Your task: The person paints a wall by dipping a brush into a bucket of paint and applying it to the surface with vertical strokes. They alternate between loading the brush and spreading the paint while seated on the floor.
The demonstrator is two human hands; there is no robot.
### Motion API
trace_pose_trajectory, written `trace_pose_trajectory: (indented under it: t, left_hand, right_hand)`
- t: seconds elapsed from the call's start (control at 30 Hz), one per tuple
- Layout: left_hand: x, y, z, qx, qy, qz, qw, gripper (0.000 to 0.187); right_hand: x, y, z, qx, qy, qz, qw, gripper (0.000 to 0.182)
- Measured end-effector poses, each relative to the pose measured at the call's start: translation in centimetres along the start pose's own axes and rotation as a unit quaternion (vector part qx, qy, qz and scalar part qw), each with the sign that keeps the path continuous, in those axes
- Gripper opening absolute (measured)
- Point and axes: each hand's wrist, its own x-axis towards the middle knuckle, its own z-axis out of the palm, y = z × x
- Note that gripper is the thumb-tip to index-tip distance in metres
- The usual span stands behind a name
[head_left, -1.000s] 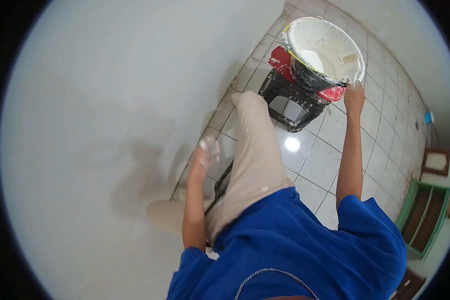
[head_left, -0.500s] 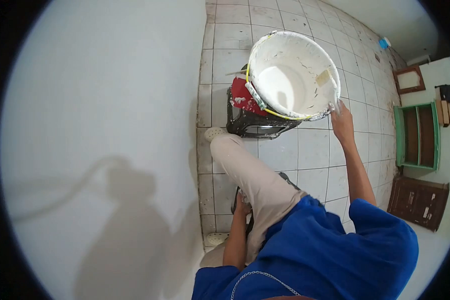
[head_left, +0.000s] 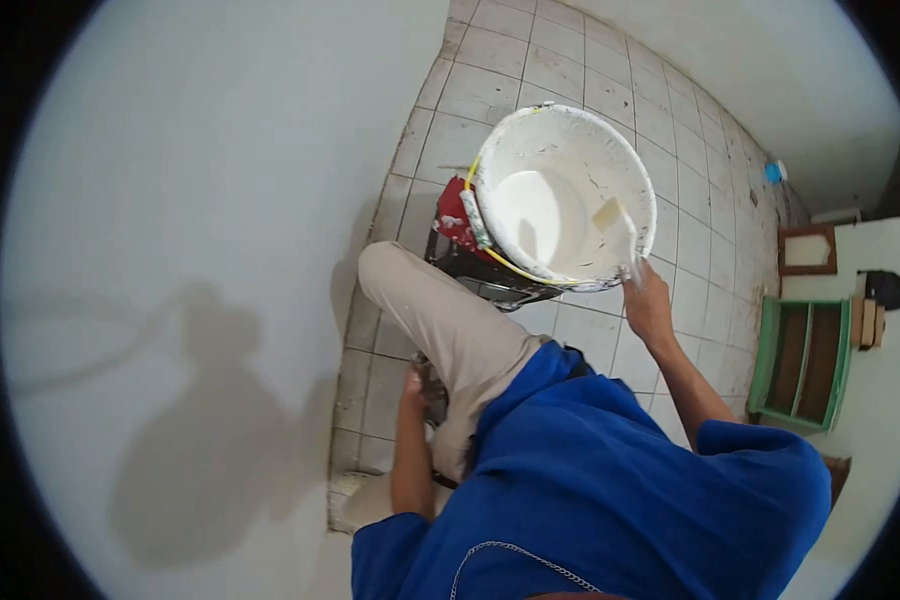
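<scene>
My right hand (head_left: 648, 300) is closed around the paint-smeared handle of a paintbrush (head_left: 632, 250) at the near right rim of a large white bucket (head_left: 625, 165). The brush's pale, flat head lies against the bucket's inner wall, above white paint (head_left: 540, 205). A yellow wire handle with a white grip (head_left: 474, 220) hangs on the bucket's left side. My left hand (head_left: 416, 378) is low beside my bent leg, its fingers curled by something dark (head_left: 434, 392); the leg partly hides what it holds.
The bucket rests on a black stool (head_left: 460, 268) with a paint-spotted red piece (head_left: 454, 212) on it. A white wall (head_left: 220, 150) runs close along the left. A green shelf (head_left: 805, 360) and a black bag (head_left: 885, 290) are at the far right.
My view has shifted and turned, so the bucket and stool sit lower and further left. My right hand still grips the brush at the rim; my left hand remains beside the leg.
</scene>
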Motion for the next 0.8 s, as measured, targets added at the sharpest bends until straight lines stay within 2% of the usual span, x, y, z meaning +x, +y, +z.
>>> trace_pose_trajectory:
  t: [0.07, 0.13, 0.17, 0.2, 0.23, 0.27, 0.33, 0.4, 0.5, 0.57, 0.6, 0.63, 0.73, 0.8]
  left_hand:
    - [-3.3, 1.8, 0.7, 0.077, 0.039, -0.023, 0.996, 0.078]
    - [-5.1, 2.8, 0.0, 0.184, 0.189, 0.109, 0.958, 0.065]
    - [-7.9, 4.2, 0.8, 0.193, 0.211, 0.199, 0.937, 0.059]
    - [-10.0, 5.7, 1.4, 0.200, 0.229, 0.286, 0.909, 0.053]
    - [-9.6, 6.6, 0.7, 0.121, 0.223, 0.417, 0.873, 0.045]
    - [-14.5, 9.4, 5.5, 0.133, 0.285, 0.386, 0.867, 0.044]
    - [-18.0, 12.2, 10.0, 0.144, 0.227, 0.559, 0.785, 0.042]
    - [-21.6, 14.2, 16.6, 0.147, 0.207, 0.590, 0.767, 0.041]
    - [-25.2, 13.2, 25.0, 0.321, 0.196, 0.605, 0.702, 0.039]
    - [-26.1, 11.9, 29.5, 0.416, 0.156, 0.563, 0.697, 0.035]
    - [-26.6, 11.2, 31.8, 0.438, 0.129, 0.582, 0.673, 0.034]
    - [-26.8, 10.4, 33.4, 0.459, 0.101, 0.598, 0.649, 0.032]
    - [-26.1, 8.7, 34.8, 0.504, 0.095, 0.610, 0.604, 0.030]
    - [-25.5, 7.9, 34.5, 0.520, 0.102, 0.601, 0.598, 0.033]
  right_hand:
    - [0.3, 0.0, -1.2, 0.034, -0.033, -0.019, 0.999, 0.034]
    - [2.1, 0.4, -2.4, 0.020, -0.033, -0.095, 0.995, 0.033]
    - [3.4, 0.5, -3.3, 0.012, -0.032, -0.131, 0.991, 0.033]
    - [4.5, -0.6, -4.7, 0.003, -0.066, -0.118, 0.991, 0.031]
    - [5.8, -1.7, -5.8, -0.008, -0.104, -0.105, 0.989, 0.030]
    - [7.3, -1.8, -6.1, -0.041, -0.115, -0.139, 0.983, 0.031]
    - [10.4, -2.3, -5.9, -0.102, -0.137, -0.200, 0.965, 0.032]
    - [13.2, -3.0, -4.6, -0.165, -0.174, -0.245, 0.939, 0.031]
    - [16.3, -3.7, -1.0, -0.255, -0.217, -0.294, 0.895, 0.029]
    - [17.5, -4.4, 0.9, -0.307, -0.251, -0.334, 0.855, 0.024]
    - [18.0, -4.7, 1.7, -0.332, -0.265, -0.355, 0.833, 0.022]
    - [18.4, -4.9, 2.4, -0.345, -0.282, -0.359, 0.820, 0.022]
    - [18.9, -5.1, 4.0, -0.371, -0.319, -0.370, 0.790, 0.022]
    - [19.0, -4.9, 4.8, -0.366, -0.323, -0.377, 0.787, 0.023]
